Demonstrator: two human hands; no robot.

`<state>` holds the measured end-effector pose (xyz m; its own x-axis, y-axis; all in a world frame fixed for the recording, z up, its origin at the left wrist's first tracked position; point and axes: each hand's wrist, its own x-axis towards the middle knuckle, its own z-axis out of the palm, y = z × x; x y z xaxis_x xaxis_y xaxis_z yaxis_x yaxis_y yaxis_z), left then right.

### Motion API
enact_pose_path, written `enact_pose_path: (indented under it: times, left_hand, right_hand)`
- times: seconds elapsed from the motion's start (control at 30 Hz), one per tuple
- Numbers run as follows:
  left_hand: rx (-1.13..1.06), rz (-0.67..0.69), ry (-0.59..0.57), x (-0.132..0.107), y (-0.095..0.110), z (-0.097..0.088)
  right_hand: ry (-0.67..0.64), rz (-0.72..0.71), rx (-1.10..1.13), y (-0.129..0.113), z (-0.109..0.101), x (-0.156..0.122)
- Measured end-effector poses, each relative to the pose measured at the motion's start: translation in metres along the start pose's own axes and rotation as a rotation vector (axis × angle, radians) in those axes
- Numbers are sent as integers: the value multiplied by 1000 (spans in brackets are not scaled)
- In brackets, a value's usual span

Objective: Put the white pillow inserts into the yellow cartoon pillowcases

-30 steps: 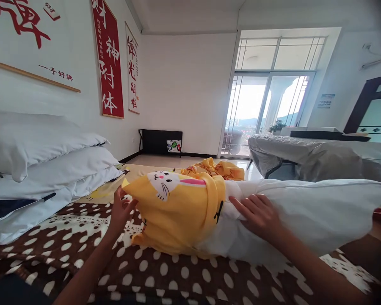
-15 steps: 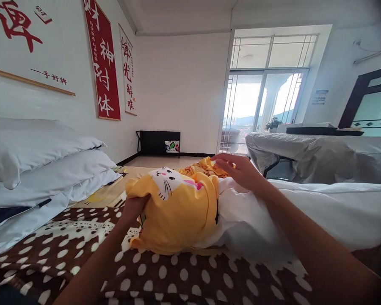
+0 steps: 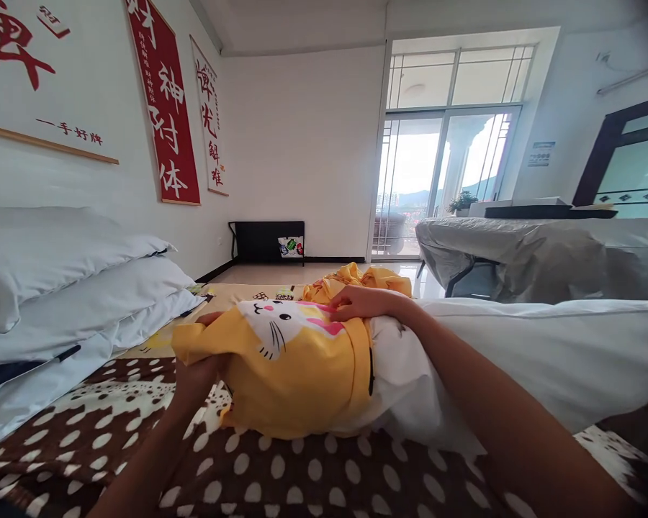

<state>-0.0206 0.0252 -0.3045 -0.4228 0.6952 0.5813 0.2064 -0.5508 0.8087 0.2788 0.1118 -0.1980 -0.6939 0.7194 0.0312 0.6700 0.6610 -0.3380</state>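
A yellow pillowcase (image 3: 302, 388) with a printed white animal face covers the left end of a long white pillow (image 3: 518, 352), whose rest extends to the right. At the pillowcase's left corner, my left hand (image 3: 197, 374) is closed on the cloth, its fingers partly hidden by fabric. My right hand (image 3: 364, 301) lies on the upper side near the pink print, with curled fingers gripping the cloth close to the pillowcase's hem. Just behind it sits a crumpled yellow printed cloth (image 3: 324, 286).
Stacked white pillows (image 3: 75, 280) lie at the left. A brown spotted blanket (image 3: 281, 475) spreads beneath the work. Beyond are a black folded panel (image 3: 264, 241) against the wall and a plastic-covered table (image 3: 518, 244) at the right.
My left hand has pulled the pillowcase corner leftward. My right hand has come down and left from the crumpled cloth onto the pillowcase, its fingers now curled. The view has shifted slightly.
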Motion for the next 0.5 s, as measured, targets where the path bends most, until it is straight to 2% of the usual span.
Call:
enact_pose_path:
  times: [0.17,0.33,0.4,0.5]
  left_hand:
    - [-28,-22,10,6,17,4]
    - [-40,-14,2,11,21,5]
    - [-62,-5,1,9,22,5]
    - [-95,31,-38,5,26,5]
  right_hand:
    - [297,68,-83,17,-12,-8]
    - [418,73,-147,13,-13,-16]
    - [436,-5,-71,0,-11,-18]
    - [314,-158,154,-24,-7,-20]
